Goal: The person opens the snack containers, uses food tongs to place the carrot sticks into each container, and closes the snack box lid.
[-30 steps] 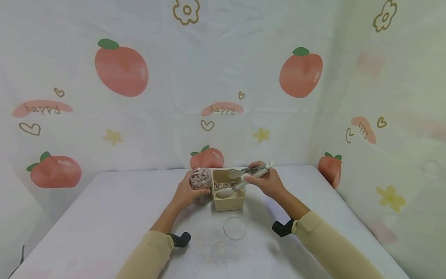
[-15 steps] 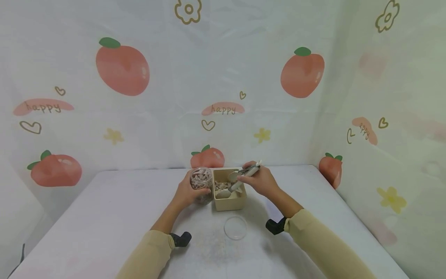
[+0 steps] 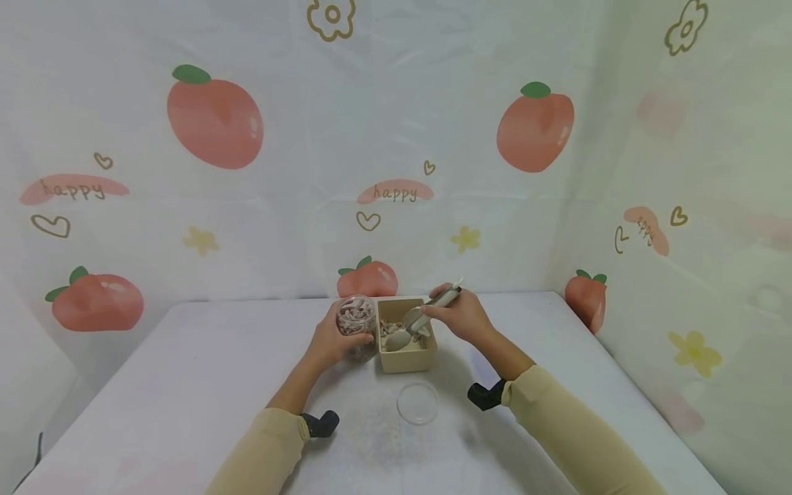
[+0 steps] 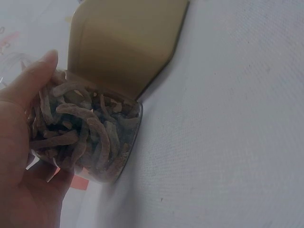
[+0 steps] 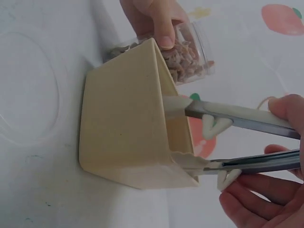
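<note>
My left hand [image 3: 334, 337] grips a clear jar [image 3: 357, 330] full of brownish, twig-like dried pieces [image 4: 90, 123], thumb in front and fingers behind. Touching or very near the jar's right side is a beige square box [image 3: 406, 361] with more of these pieces [image 3: 391, 328] inside. In my right hand [image 3: 467, 317] is a pair of tongs [image 3: 441, 302] with white-and-grey arms. Its spoon-like ends reach down into the box, spread apart. In the right wrist view the tongs [image 5: 242, 121] enter past the box rim; whether they pinch anything is hidden.
A round clear lid [image 3: 417, 403] lies flat on the white table [image 3: 247, 385], in front of the box. Behind the table hangs a white backdrop [image 3: 396, 137] printed with peach-like fruits. A dark cable [image 3: 34, 460] shows at the far left.
My right hand has moved left and the tongs' ends have gone lower into the box, closer together than before. My left hand and the jar have stayed in place.
</note>
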A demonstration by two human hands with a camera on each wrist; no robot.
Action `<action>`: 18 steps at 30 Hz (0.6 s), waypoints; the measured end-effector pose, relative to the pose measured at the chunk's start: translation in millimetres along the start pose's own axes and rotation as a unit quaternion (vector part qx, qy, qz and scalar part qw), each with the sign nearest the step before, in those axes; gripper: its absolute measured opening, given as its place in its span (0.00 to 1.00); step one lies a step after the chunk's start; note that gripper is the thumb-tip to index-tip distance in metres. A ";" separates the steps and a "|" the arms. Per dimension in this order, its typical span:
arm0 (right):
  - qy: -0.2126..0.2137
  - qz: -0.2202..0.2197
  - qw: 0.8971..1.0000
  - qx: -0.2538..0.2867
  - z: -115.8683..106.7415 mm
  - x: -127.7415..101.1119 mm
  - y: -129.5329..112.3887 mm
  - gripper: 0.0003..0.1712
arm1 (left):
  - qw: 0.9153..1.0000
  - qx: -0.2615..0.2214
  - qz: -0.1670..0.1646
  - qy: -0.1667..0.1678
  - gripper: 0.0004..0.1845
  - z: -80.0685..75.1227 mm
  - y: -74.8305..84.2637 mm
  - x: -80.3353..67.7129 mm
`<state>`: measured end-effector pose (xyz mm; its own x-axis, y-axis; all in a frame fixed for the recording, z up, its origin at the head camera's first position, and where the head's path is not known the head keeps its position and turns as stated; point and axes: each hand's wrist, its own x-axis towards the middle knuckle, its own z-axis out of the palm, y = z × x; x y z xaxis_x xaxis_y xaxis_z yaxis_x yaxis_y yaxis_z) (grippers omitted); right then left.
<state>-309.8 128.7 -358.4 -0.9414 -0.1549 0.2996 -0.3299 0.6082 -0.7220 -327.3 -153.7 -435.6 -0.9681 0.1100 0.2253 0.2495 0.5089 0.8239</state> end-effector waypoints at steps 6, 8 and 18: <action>0.023 -0.006 1.000 -0.004 2.6 -2.9 2.9 0.15 | 1.000 0.000 0.000 0.000 0.53 0.2 0.1 0.1; 0.032 -0.014 0.999 -0.005 3.8 -3.8 4.2 0.13 | 1.000 -0.002 0.001 0.000 0.53 0.3 0.1 0.1; 0.065 -0.039 0.997 0.018 11.5 -5.3 9.1 0.09 | 1.000 0.003 0.000 0.001 0.54 0.2 -0.8 0.2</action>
<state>-308.7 126.1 -373.7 -0.8966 -0.0975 0.4319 -0.4063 0.5689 -0.7150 -327.7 -153.9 -436.2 -0.9682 0.1083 0.2254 0.2485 0.5149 0.8205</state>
